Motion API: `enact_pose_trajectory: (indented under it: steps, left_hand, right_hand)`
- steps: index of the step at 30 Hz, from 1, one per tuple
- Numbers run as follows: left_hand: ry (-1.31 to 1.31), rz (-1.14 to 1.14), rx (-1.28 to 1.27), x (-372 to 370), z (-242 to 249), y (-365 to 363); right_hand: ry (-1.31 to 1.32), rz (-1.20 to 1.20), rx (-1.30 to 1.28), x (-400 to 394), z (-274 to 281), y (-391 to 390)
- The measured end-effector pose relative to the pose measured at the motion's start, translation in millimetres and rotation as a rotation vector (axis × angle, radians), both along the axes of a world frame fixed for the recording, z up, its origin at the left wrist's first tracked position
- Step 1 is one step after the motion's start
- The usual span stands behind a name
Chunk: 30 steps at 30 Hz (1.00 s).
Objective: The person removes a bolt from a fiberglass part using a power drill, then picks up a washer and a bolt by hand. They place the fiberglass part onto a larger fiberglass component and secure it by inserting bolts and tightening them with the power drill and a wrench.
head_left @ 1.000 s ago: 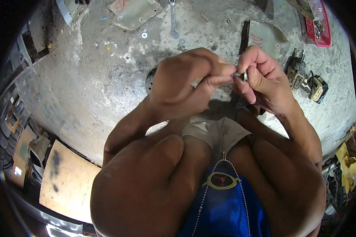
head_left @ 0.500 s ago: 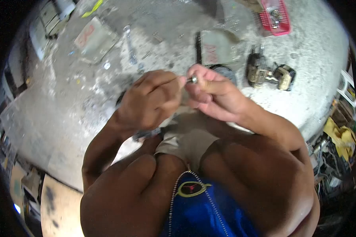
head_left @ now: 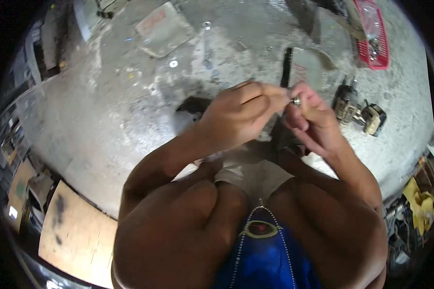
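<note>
In front of my knees, both hands meet at a small shiny metal bolt [head_left: 297, 101]; its finer details are too small to make out. My right hand [head_left: 318, 118] grips it between thumb and curled fingers, with the round bright end showing. From the other side, the fingertips of my left hand [head_left: 246, 113] pinch together at the bolt's far end, closed and partly hiding it. On the floor beyond lie a wrench [head_left: 207, 45], a flat washer [head_left: 173, 63] and a grey plate with red writing [head_left: 164, 29].
A second marked plate [head_left: 306, 72] lies just past my hands. To its right are a power drill [head_left: 346, 103] and a battery pack [head_left: 373, 119]. A pink basket [head_left: 384, 53] holds small metal parts. Yellow cloth [head_left: 419, 204] and clutter line the right edge; a wooden board [head_left: 79, 233] is lower left.
The view has shifted, so the floor items and both hands appear farther right. The hands keep their pinch on the bolt, with the left wrist turned slightly.
</note>
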State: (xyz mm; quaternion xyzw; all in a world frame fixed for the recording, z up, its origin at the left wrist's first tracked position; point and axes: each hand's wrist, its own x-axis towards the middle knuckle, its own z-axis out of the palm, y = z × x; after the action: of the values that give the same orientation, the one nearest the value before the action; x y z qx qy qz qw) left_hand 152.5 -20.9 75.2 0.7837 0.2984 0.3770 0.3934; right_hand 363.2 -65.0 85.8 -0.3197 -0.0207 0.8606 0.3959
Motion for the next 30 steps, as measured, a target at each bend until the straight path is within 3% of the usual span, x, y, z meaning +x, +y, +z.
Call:
enact_pose_trajectory:
  steps: [1, 3, 4, 6, 7, 8, 10, 13, 14, 15, 16, 17, 19, 20, 24, 25, 27, 28, 30]
  left_hand:
    - [0.025, -0.001, -0.001, -2, -1, 2]
    - [-0.039, 0.175, -0.195, -6, -3, 4]
    - [-0.028, 0.179, -0.198, -18, -9, 7]
    - [0.202, 0.27, -0.456, -55, -28, 14]
    - [0.205, 0.271, -0.459, -68, -35, 15]
    - [0.293, 0.344, -0.538, -80, -41, 17]
    - [0.38, 0.422, -0.613, -87, -53, 18]
    - [0.483, 0.359, -0.41, -87, -67, 15]
    - [0.514, 0.317, -0.32, -79, -73, 15]
    - [0.544, 0.276, -0.229, -71, -78, 15]
    - [0.545, 0.275, -0.23, -64, -84, 16]
    - [0.484, 0.259, -0.114, -57, -90, 17]
    - [0.422, 0.238, 0.001, -50, -100, 23]
    - [0.526, 0.169, -0.02, -49, -103, 26]
    - [0.649, 0.138, -0.024, -54, -108, 28]
    - [0.652, 0.144, -0.028, -57, -104, 28]
    - [0.373, 0.298, -0.61, -68, -92, 30]
    - [0.377, 0.302, -0.611, -75, -84, 32]
    - [-0.145, 0.446, -1.012, -93, -66, 32]
  right_hand:
    - [-0.152, 0.012, -0.024, 12, 3, 3]
    - [-0.907, 0.076, 0.295, 44, 5, 26]
    - [-1.207, -0.022, 0.319, 62, 9, 41]
    - [-1.628, -0.117, 0.44, 120, 2, 65]
    - [-1.801, -0.042, 0.506, 149, 0, 76]
    - [-2.07, 0.02, 0.404, 199, -23, 84]
    - [-2.554, 0.254, 0.421, 227, -33, 98]
    - [-2.39, 0.117, 0.442, 177, -27, 93]
    - [-2.143, -0.043, 0.849, 147, -30, 90]
    - [-2.189, -0.033, 1.161, 113, -29, 97]
    - [-2.085, -0.009, 1.15, 82, -35, 95]
    - [-2.233, 0.101, 1.258, 74, -45, 99]
    - [-2.202, -0.107, 1.362, 29, -37, 104]
    - [-2.186, -0.259, 1.399, 15, -35, 105]
    - [-2.232, -0.092, 1.417, 1, -38, 103]
    - [-2.095, 0.031, 1.465, 8, -50, 106]
    - [-1.818, 0.229, 1.576, 1, -61, 103]
    - [-1.812, 0.228, 1.577, -9, -66, 98]
    - [-1.541, 0.679, 1.606, -28, -77, 85]
